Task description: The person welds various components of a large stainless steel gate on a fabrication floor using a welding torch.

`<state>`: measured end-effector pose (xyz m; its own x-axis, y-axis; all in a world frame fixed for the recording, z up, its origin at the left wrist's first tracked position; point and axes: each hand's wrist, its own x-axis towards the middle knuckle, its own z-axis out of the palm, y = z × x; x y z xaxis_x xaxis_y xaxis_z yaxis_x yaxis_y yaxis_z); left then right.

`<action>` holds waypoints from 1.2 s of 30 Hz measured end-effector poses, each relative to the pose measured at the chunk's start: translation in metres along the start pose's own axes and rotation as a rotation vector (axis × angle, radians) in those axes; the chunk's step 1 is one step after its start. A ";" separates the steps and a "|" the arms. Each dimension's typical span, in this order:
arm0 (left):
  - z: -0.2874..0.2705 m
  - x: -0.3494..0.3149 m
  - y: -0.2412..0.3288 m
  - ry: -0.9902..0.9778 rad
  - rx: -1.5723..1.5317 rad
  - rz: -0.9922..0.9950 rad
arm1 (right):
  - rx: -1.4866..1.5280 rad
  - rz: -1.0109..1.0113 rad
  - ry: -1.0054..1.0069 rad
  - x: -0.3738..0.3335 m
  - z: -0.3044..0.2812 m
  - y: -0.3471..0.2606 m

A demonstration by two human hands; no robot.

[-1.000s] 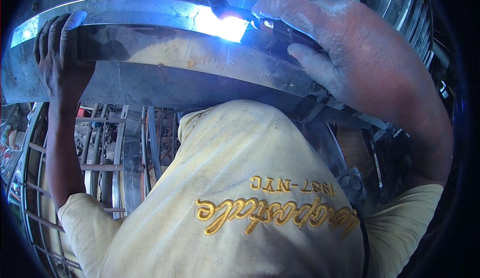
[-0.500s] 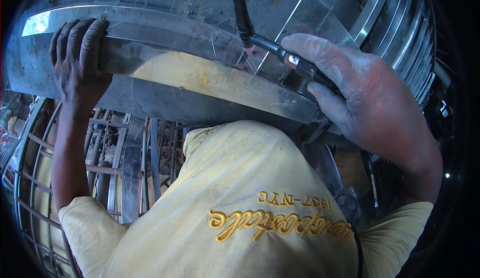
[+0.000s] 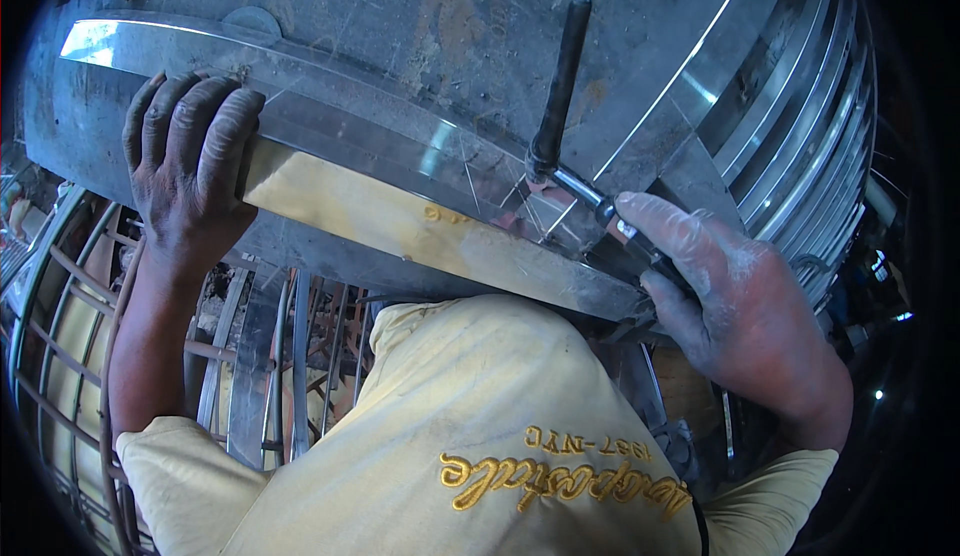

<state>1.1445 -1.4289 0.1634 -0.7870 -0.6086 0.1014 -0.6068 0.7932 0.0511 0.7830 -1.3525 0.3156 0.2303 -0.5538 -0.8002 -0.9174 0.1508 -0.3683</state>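
Note:
A long, shiny bent sheet-metal strip (image 3: 370, 206) lies slantwise across the dark metal worktop (image 3: 400, 16), its front face mirroring my yellow shirt. My left hand (image 3: 190, 156) grips it near its left end, fingers curled over the upper side. My right hand (image 3: 725, 286), dusted pale on the fingers, is closed round the grip of an L-shaped tool (image 3: 562, 96) with a dark arm and a shiny metal shank. The tool's corner is over the strip's right part, where thin scratched lines show. Whether it touches the strip I cannot tell. Its grip is partly hidden by my fingers.
Several polished metal strips (image 3: 800, 146) lie side by side at the right. A flat round disc (image 3: 252, 24) rests behind the strip's left end. Below the worktop's near edge, at the left, stands a frame of metal bars (image 3: 75, 356).
In the picture, the strip and my left hand sit lower and further right than before. The tool's dark arm now leans right instead of left, with its corner lower and further right.

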 end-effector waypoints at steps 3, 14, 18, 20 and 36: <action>-0.001 -0.002 -0.002 -0.023 0.009 -0.001 | 0.023 -0.001 -0.054 0.007 -0.001 -0.001; -0.004 0.001 0.000 -0.051 -0.017 0.003 | 0.013 0.020 -0.109 0.007 -0.001 0.000; -0.004 -0.001 -0.003 -0.040 0.008 0.013 | 0.008 0.004 -0.117 0.005 0.000 0.000; -0.001 -0.002 -0.003 -0.048 0.024 0.024 | 0.019 0.017 -0.130 0.006 -0.001 -0.001; 0.001 -0.002 -0.003 -0.020 0.028 0.028 | -0.008 -0.012 -0.045 0.000 0.007 0.000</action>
<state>1.1479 -1.4301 0.1617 -0.8059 -0.5863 0.0821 -0.5868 0.8095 0.0204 0.7851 -1.3463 0.3121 0.2551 -0.5181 -0.8164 -0.9170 0.1381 -0.3741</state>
